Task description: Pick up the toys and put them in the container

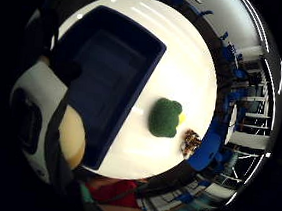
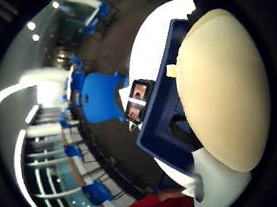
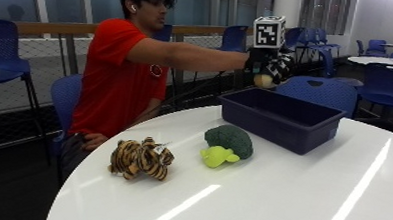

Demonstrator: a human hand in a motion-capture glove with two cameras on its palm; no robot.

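Gloved right hand (image 3: 272,66) grips a cream rounded toy (image 3: 262,80) above the dark blue plastic bin (image 3: 279,118), apparently positioned for a drop. Green plush turtle (image 3: 227,144) and striped tiger plush (image 3: 141,159) lie well below-left of it.

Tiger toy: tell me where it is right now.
In the outside view the tiger toy lies on the white table near the edge closest to the person, beside the green turtle, which lies between it and the blue bin.

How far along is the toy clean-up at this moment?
Nothing is visibly in the blue container yet. In hand: the gloved right hand grips a cream-coloured rounded toy above the container's far end, not yet released. Left: the green turtle toy and the tiger toy lie on the white table.
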